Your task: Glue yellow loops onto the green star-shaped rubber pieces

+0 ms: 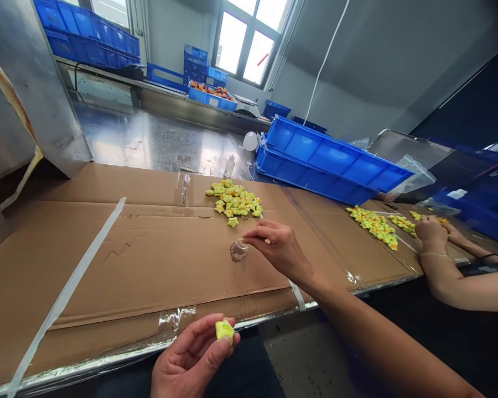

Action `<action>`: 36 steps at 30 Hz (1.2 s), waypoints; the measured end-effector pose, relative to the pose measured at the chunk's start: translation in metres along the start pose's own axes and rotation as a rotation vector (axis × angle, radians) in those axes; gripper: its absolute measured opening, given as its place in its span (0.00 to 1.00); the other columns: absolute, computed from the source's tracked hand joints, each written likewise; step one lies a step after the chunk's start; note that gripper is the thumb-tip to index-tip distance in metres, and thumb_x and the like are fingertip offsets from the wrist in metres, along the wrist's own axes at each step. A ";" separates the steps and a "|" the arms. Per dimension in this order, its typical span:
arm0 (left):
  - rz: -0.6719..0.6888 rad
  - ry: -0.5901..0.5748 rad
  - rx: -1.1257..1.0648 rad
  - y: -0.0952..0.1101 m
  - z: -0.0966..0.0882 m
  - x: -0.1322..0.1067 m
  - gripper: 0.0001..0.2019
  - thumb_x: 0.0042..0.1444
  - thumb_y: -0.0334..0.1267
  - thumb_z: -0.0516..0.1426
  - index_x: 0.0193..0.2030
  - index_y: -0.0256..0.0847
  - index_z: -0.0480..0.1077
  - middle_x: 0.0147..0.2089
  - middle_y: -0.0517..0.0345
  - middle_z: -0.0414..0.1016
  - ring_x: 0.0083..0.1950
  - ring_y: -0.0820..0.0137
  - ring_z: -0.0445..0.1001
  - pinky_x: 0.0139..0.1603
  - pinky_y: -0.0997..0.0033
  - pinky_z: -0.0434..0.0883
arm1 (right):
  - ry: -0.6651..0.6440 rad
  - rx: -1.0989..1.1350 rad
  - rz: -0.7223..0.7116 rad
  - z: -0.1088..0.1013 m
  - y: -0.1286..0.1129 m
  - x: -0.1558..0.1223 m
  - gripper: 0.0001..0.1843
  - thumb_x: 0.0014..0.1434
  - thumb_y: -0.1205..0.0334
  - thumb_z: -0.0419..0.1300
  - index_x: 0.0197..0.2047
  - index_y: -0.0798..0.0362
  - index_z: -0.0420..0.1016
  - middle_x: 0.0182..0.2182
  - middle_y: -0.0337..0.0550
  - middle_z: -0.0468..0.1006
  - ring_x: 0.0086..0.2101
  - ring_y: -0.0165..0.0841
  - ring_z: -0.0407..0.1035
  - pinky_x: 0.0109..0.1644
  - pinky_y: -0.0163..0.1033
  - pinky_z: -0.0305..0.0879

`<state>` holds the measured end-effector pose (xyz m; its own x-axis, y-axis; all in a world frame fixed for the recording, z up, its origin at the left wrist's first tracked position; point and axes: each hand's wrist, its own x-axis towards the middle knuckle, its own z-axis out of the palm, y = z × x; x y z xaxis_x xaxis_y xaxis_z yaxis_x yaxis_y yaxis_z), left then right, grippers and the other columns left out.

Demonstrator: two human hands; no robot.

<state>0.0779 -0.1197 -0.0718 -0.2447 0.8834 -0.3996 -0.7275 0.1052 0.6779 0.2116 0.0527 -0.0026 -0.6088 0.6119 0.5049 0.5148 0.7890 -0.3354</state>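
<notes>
Near the table's front edge, my left hand [195,354] holds a small yellow-green star-shaped figure [224,330] between thumb and fingers. My right hand [276,246] reaches over the cardboard, its thumb and fingertips pinched together at the rim of a small clear cup [238,251]. Whatever is in that pinch is too small to make out. Dark specks mark the cardboard around the cup. Just beyond it lies a loose pile of similar yellow-green figures [236,199] with orange spots, and one single figure [233,222] sits at the pile's near side.
Cardboard [149,260] with white tape strips [78,271] covers the table. Behind the pile stands a small clear bottle [229,166]. Stacked blue crates [327,160] stand at the back right. A co-worker's hands [434,232] are at the far right, by more yellow-green pieces [375,225].
</notes>
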 end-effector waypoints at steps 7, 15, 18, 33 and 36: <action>-0.012 0.003 0.006 0.002 0.000 -0.001 0.15 0.32 0.37 0.71 0.30 0.37 0.79 0.33 0.46 0.83 0.31 0.65 0.80 0.34 0.77 0.76 | -0.001 -0.028 -0.005 0.001 0.001 0.002 0.05 0.57 0.70 0.64 0.31 0.53 0.79 0.26 0.38 0.73 0.28 0.30 0.68 0.33 0.33 0.60; -0.010 0.017 0.010 0.002 0.000 -0.002 0.15 0.32 0.37 0.71 0.30 0.37 0.80 0.33 0.46 0.83 0.31 0.65 0.80 0.34 0.78 0.75 | -0.004 -0.042 0.005 0.002 0.000 0.002 0.05 0.59 0.68 0.63 0.31 0.52 0.79 0.26 0.39 0.73 0.28 0.30 0.68 0.33 0.33 0.60; -0.006 0.024 0.012 0.002 0.001 -0.002 0.15 0.31 0.37 0.71 0.30 0.37 0.79 0.32 0.47 0.83 0.31 0.65 0.80 0.34 0.77 0.76 | -0.006 -0.049 0.003 0.002 0.001 0.002 0.06 0.59 0.67 0.63 0.31 0.53 0.79 0.26 0.38 0.72 0.28 0.29 0.67 0.33 0.33 0.60; -0.004 0.032 0.031 0.003 0.002 -0.003 0.15 0.31 0.38 0.71 0.30 0.38 0.79 0.32 0.48 0.83 0.31 0.65 0.80 0.33 0.77 0.76 | -0.056 -0.006 0.013 -0.001 0.002 0.001 0.07 0.57 0.72 0.63 0.30 0.53 0.79 0.24 0.37 0.70 0.26 0.29 0.65 0.32 0.33 0.58; -0.001 0.034 0.031 0.002 0.002 -0.002 0.15 0.31 0.38 0.71 0.29 0.38 0.79 0.32 0.48 0.83 0.30 0.64 0.80 0.33 0.76 0.76 | -0.066 0.036 0.042 -0.002 0.001 0.002 0.07 0.57 0.71 0.63 0.30 0.52 0.79 0.24 0.37 0.70 0.26 0.29 0.65 0.32 0.33 0.58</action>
<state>0.0783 -0.1205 -0.0679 -0.2659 0.8675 -0.4205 -0.7078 0.1204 0.6960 0.2125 0.0542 -0.0001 -0.6261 0.6458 0.4369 0.5192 0.7634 -0.3843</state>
